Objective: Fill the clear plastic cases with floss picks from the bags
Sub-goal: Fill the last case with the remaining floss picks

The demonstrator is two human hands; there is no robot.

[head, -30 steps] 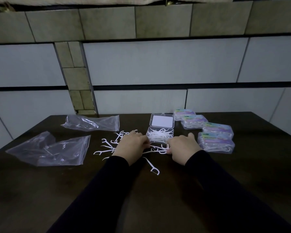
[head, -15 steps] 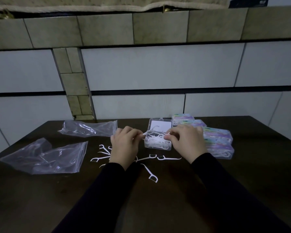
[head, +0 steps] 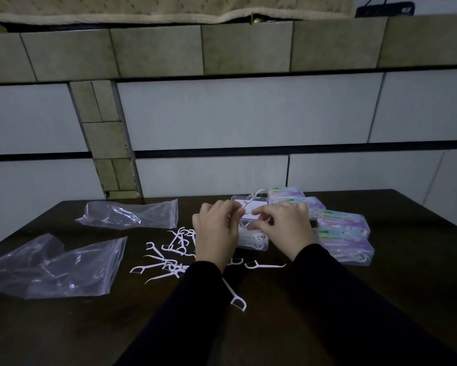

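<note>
Head view shows both hands over the open clear case [head: 252,240] mid-surface; left hand [head: 217,233] pinches a floss pick [head: 251,202], right hand [head: 283,225] seems to pinch another; crooked picks may block the lid.

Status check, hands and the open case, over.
Left hand pinches a floss pick over open case. Right hand pinches picks at case. Loose picks left of it.

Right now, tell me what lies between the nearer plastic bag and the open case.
Head view: a scatter of loose floss picks on the dark table, and the left hand.
</note>
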